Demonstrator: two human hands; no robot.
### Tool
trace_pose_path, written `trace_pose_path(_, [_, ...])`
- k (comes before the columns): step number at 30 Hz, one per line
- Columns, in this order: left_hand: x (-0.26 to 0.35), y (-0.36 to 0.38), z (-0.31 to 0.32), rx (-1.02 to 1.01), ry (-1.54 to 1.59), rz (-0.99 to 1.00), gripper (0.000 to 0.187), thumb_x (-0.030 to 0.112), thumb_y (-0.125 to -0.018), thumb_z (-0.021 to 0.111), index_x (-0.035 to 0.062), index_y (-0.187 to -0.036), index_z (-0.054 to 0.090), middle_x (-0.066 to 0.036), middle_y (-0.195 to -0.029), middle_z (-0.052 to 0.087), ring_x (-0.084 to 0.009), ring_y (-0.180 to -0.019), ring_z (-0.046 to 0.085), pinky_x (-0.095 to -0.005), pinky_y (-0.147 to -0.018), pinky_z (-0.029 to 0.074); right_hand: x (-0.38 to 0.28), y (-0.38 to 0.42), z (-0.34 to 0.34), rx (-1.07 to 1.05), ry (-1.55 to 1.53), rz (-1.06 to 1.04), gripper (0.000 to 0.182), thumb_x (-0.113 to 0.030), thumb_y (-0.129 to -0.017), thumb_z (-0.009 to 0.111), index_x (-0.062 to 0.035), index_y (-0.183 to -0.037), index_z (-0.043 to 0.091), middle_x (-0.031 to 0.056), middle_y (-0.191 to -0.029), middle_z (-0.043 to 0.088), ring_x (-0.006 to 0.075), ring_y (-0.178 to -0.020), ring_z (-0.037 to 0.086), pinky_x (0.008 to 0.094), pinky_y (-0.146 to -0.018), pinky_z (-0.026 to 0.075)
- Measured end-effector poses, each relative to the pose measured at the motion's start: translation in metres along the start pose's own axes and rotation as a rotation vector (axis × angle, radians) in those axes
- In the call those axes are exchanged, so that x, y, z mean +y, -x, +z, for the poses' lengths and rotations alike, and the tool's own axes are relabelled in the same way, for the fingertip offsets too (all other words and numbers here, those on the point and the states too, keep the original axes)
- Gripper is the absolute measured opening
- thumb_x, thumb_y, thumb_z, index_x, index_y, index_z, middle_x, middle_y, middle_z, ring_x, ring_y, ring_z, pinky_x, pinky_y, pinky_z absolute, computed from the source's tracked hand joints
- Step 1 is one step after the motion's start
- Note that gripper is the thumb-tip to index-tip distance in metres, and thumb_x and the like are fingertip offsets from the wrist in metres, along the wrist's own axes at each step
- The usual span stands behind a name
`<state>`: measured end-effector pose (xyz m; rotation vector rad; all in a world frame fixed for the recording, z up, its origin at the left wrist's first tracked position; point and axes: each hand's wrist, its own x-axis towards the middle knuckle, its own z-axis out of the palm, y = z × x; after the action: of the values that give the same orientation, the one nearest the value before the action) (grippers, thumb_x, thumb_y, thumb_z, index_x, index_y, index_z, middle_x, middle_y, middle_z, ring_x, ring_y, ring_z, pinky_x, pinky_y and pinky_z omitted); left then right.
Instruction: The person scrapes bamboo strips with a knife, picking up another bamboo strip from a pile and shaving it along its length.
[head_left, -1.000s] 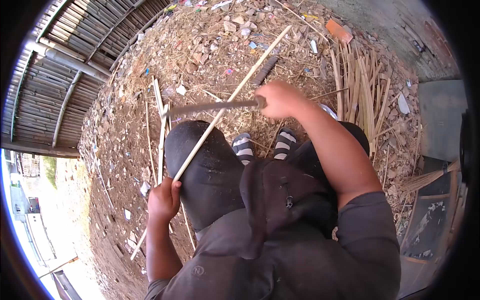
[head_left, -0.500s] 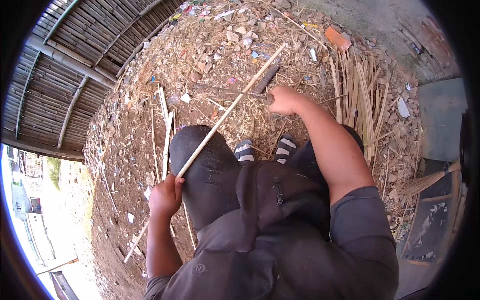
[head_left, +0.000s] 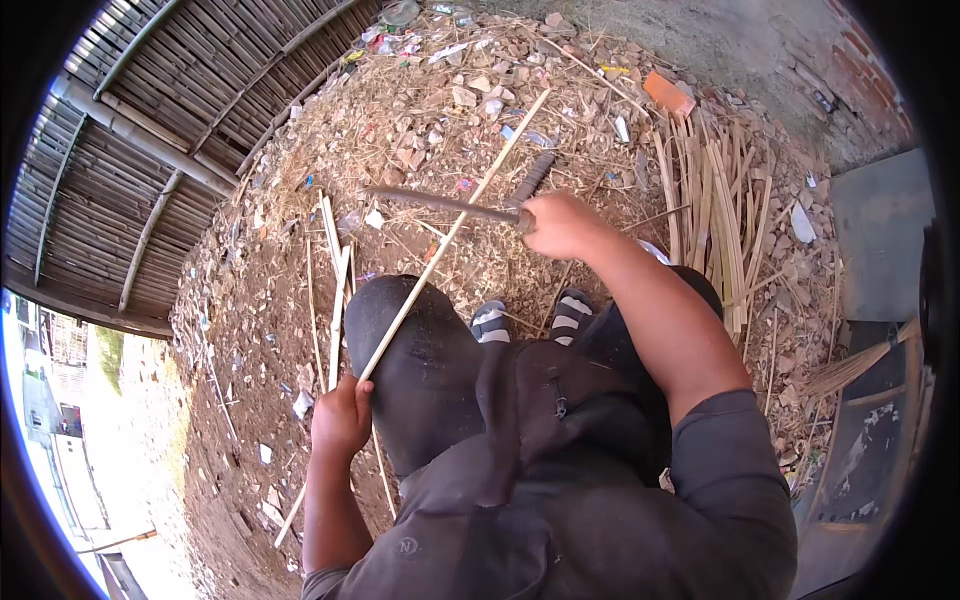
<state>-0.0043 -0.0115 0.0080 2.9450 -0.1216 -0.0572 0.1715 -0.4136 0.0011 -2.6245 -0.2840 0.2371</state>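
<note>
My left hand [head_left: 341, 417] is closed around a long pale bamboo strip [head_left: 447, 240] near its lower part, and the strip slants up across my thigh. My right hand [head_left: 559, 226] grips the handle of a long dark knife [head_left: 432, 200]. The knife's blade points left and crosses the upper half of the strip, overlapping it in this view. Shavings lie on the ground below, and a dark ridged rod [head_left: 537, 176] rests just beyond my right hand.
A pile of split bamboo strips [head_left: 722, 200] lies at the right, by an orange brick [head_left: 669, 96]. More strips [head_left: 336, 290] lie left of my knee. Rubble and litter cover the ground. A bamboo screen [head_left: 140, 140] stands at the upper left, a wall [head_left: 730, 50] at the upper right.
The knife has come down along the strip towards me, and my right hand has moved slightly left and nearer. The strip's far end has shifted a little left.
</note>
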Motion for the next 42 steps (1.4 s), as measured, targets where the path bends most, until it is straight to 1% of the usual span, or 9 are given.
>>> trace_pose_path(6, [0.009,-0.004,0.002,0.001,-0.059,-0.019,0.036,0.042,-0.104,0.053,0.0079,-0.092,0.054,-0.024,-0.069,0.065,-0.049,-0.067,0.065,-0.0595,-0.06,0.051,0.058,-0.045,0.029,-0.175,-0.079,0.09,0.031,-0.024,-0.074,0.071,-0.0026,-0.097,0.074,0.022,-0.095,0.074,0.0385,-0.091,0.071,0.0467,-0.079,0.057])
trace_pose_path(12, [0.003,-0.004,0.001,-0.026,-0.019,0.011,0.035,0.041,-0.104,0.053,0.0078,-0.093,0.054,-0.025,-0.07,0.065,-0.0497,-0.066,0.065,-0.0593,-0.059,0.051,-0.014,0.009,0.004,0.044,0.061,-0.138,0.025,-0.023,-0.077,0.068,-0.003,-0.093,0.071,0.0213,-0.089,0.072,0.0378,-0.084,0.07,0.048,-0.075,0.054])
trace_pose_path(15, [-0.002,0.001,0.003,-0.037,-0.005,0.014,0.034,0.039,-0.105,0.052,0.0077,-0.094,0.054,-0.026,-0.072,0.066,-0.0497,-0.067,0.066,-0.0587,-0.058,0.052,0.035,-0.015,0.023,0.094,-0.226,0.085,0.024,-0.023,-0.079,0.068,-0.0024,-0.091,0.07,0.0215,-0.09,0.072,0.0373,-0.084,0.07,0.0477,-0.075,0.055])
trace_pose_path(16, [0.005,-0.001,0.003,-0.023,-0.042,0.012,0.034,0.039,-0.105,0.051,0.0072,-0.094,0.054,-0.025,-0.073,0.067,-0.0494,-0.068,0.066,-0.0584,-0.06,0.052,0.06,-0.027,0.024,0.05,-0.218,0.164,0.033,-0.022,-0.081,0.067,-0.0114,-0.11,0.074,0.0193,-0.097,0.074,0.0398,-0.09,0.072,0.0466,-0.084,0.058])
trace_pose_path(24, [-0.005,-0.002,-0.005,-0.078,-0.018,-0.035,0.037,0.042,-0.104,0.052,0.0069,-0.093,0.056,-0.026,-0.074,0.067,-0.0488,-0.072,0.067,-0.0593,-0.063,0.052,-0.017,0.009,-0.013,-0.087,0.175,-0.072,0.03,-0.021,-0.079,0.068,-0.0102,-0.105,0.074,0.0194,-0.096,0.074,0.0389,-0.092,0.071,0.048,-0.081,0.057])
trace_pose_path(27, [-0.012,0.002,0.003,-0.04,0.001,-0.02,0.033,0.038,-0.103,0.054,0.0074,-0.091,0.056,-0.025,-0.068,0.064,-0.0487,-0.068,0.066,-0.0587,-0.061,0.051,0.04,-0.021,-0.004,-0.004,-0.192,0.136,0.028,-0.022,-0.079,0.068,-0.0097,-0.103,0.073,0.018,-0.092,0.074,0.04,-0.091,0.07,0.049,-0.08,0.057])
trace_pose_path(35, [-0.012,0.007,-0.002,-0.024,0.007,-0.009,0.033,0.037,-0.103,0.054,0.0072,-0.09,0.055,-0.025,-0.067,0.064,-0.0501,-0.066,0.064,-0.0593,-0.059,0.05,0.014,-0.001,-0.005,0.021,0.16,-0.073,0.027,-0.024,-0.081,0.07,-0.0116,-0.105,0.074,0.018,-0.092,0.073,0.0366,-0.09,0.072,0.0469,-0.081,0.057])
trace_pose_path(37, [-0.019,0.013,0.001,-0.021,0.042,-0.014,0.034,0.038,-0.103,0.054,0.0068,-0.089,0.054,-0.025,-0.067,0.064,-0.0499,-0.066,0.064,-0.0593,-0.059,0.049,0.061,-0.022,0.002,0.136,-0.26,0.277,0.025,-0.02,-0.08,0.068,-0.0087,-0.102,0.074,0.0178,-0.09,0.073,0.0368,-0.089,0.071,0.0445,-0.08,0.057])
trace_pose_path(42, [-0.019,0.01,-0.014,-0.046,0.001,-0.007,0.035,0.037,-0.103,0.055,0.0062,-0.087,0.054,-0.024,-0.069,0.065,-0.0493,-0.067,0.064,-0.0586,-0.06,0.05,0.05,-0.014,-0.003,0.22,-0.167,0.128,0.018,-0.02,-0.077,0.069,-0.006,-0.089,0.07,0.0167,-0.077,0.07,0.036,-0.074,0.068,0.0459,-0.071,0.053])
